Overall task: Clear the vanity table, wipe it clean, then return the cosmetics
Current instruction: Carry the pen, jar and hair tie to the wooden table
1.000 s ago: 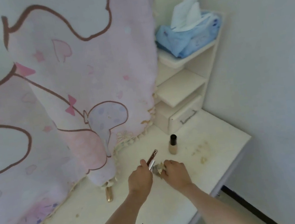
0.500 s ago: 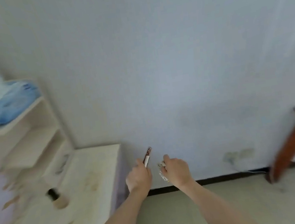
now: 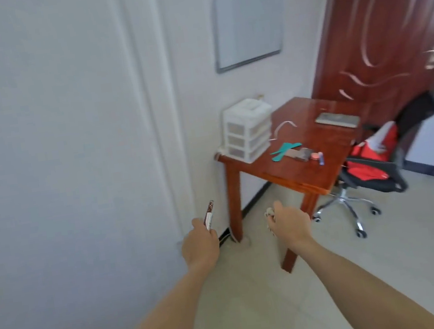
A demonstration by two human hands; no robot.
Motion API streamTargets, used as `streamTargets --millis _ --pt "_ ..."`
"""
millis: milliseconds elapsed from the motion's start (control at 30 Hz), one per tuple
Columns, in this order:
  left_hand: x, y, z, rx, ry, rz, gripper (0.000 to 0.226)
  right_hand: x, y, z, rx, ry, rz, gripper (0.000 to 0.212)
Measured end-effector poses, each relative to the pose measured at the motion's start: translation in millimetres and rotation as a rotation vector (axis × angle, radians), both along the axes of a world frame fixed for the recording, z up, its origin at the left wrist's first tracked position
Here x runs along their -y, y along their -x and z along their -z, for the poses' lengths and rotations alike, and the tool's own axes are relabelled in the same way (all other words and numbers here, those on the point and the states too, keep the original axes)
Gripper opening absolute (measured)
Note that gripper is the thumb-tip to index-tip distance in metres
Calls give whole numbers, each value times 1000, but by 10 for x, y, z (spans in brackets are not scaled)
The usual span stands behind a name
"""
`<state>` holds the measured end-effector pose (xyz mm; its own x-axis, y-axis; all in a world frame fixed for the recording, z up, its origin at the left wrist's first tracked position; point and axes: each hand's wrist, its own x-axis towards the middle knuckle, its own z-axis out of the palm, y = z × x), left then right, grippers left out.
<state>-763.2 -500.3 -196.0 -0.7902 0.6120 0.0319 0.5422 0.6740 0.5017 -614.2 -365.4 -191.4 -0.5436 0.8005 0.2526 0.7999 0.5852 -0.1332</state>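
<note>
My left hand (image 3: 200,243) grips a slim brown and silver cosmetic stick (image 3: 209,215) that points up out of my fist. A small pale, patterned cosmetic item (image 3: 269,216) sits mostly hidden in the grip of my right hand (image 3: 288,222). Both hands are held out in front of me above the floor. The vanity table is out of view. Ahead to the right stands a red-brown wooden table (image 3: 318,161).
On the wooden table stand a white drawer organiser (image 3: 247,129), teal strips (image 3: 285,150), small cosmetics (image 3: 316,157) and a flat grey item (image 3: 337,120). A black office chair (image 3: 373,170) with red cloth stands beside it. A brown door (image 3: 386,29) is behind, a white wall at left.
My view has swung right, from the vanity table past the bare wall to the wooden table. Both hands keep hold of the same items and have spread slightly apart.
</note>
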Motion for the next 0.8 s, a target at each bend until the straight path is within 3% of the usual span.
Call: streamTargets --millis 400,800 --pt "-2373 -3 -178 -53 -2 485 24 -1547 -233 -38 -138 118 584 26" --pt "-4134 201 211 -40 98 627 31 -2881 -67 342 -69 183 737 27"
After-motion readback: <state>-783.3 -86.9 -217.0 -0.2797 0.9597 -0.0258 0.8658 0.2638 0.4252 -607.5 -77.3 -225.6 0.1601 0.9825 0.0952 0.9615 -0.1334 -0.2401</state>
